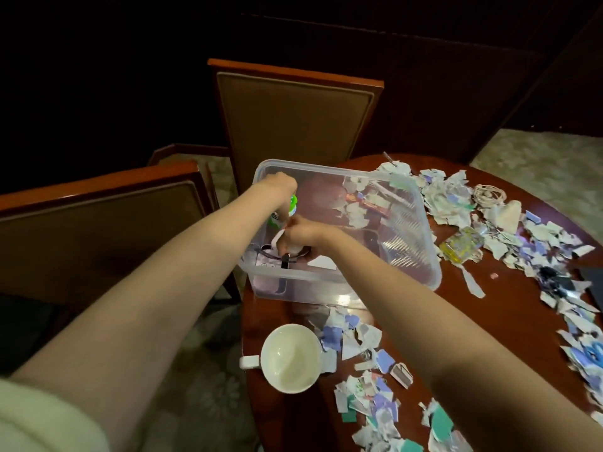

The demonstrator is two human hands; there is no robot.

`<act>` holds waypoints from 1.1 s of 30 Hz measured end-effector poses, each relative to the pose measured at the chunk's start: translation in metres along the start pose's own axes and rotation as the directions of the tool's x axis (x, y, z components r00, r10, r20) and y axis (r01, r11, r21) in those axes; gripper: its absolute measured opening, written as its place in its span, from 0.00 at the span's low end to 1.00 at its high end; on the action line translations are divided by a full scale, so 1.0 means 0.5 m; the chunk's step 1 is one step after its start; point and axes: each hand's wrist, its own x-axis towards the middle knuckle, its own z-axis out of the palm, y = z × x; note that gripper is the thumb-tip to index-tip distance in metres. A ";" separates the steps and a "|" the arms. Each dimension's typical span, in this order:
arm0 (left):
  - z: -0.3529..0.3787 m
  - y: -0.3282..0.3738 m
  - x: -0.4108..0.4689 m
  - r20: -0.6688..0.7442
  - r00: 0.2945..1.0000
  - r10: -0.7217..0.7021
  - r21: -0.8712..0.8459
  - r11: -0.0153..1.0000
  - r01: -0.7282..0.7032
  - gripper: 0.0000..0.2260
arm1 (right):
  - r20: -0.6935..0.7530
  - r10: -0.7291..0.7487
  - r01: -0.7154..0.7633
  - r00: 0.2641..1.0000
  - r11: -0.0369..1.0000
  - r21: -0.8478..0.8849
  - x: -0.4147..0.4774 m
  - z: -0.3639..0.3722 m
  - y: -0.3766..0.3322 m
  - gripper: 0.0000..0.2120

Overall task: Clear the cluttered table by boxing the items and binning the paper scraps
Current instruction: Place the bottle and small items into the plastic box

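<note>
A clear plastic box [421, 223] stands at the far left of the round wooden table [437, 308]. Both my hands are inside it at its left end. My left hand [280, 187] grips a small bottle with a green cap [292, 203]. Just below it, my right hand [301, 234] is closed on a small white item [280, 238]; what it is I cannot tell. Dark cords and a white piece lie on the box floor under the hands. Torn paper scraps [368, 396] in white, purple and teal cover the table's right and near parts.
A white cup [290, 357] sits at the table's near left edge. A yellow glass bottle [460, 246], a coiled cord [489, 192] and a white cloth piece [507, 215] lie among scraps right of the box. Two wooden chairs [293, 119] stand behind and left.
</note>
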 end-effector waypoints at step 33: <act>0.041 0.031 0.022 0.091 0.995 -0.049 0.253 0.967 0.025 0.16 | 0.182 0.193 -0.002 0.964 0.690 -0.724 -0.019 0.033 -0.031 0.24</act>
